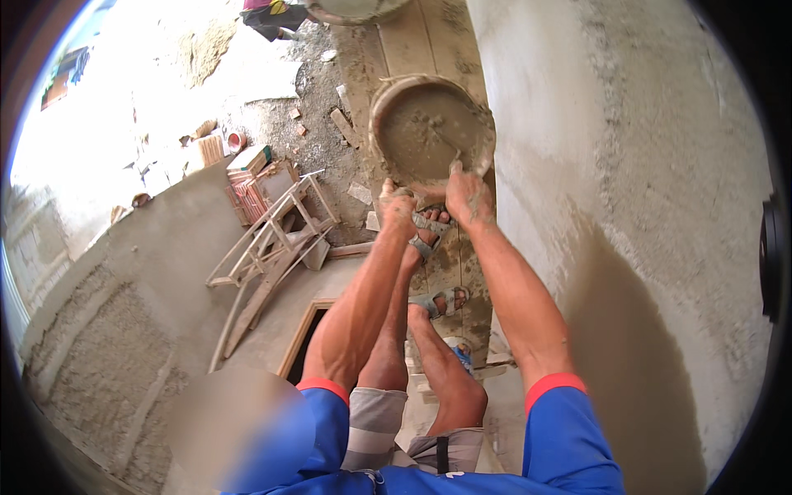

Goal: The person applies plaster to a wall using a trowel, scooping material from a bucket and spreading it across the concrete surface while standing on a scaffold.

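With fingers (388,190) of the left hand (399,208) and right hand (470,200) partly curled at the basin's (376,136) near rim, cannot tell whether gripping rim or tool. Probably working the mortar (417,144) inside, on planks (408,54) beside the wall (544,124); next, likely calls for lifting a load without spilling.

The mortar-smeared bare left hand (399,206) and right hand (470,200) hide their own palms, so whether either grips anything at the near round mortar-filled basin (375,136) cannot be told. The upper edge cuts off a second round mortar-caked basin (359,16) and a person in dark and yellow clothing (279,18). A grey-and-blue blur covers the lower left. The left forearm partly hides a wood-framed dark opening (305,342); the blue red-cuffed shirt (569,445) runs off below.
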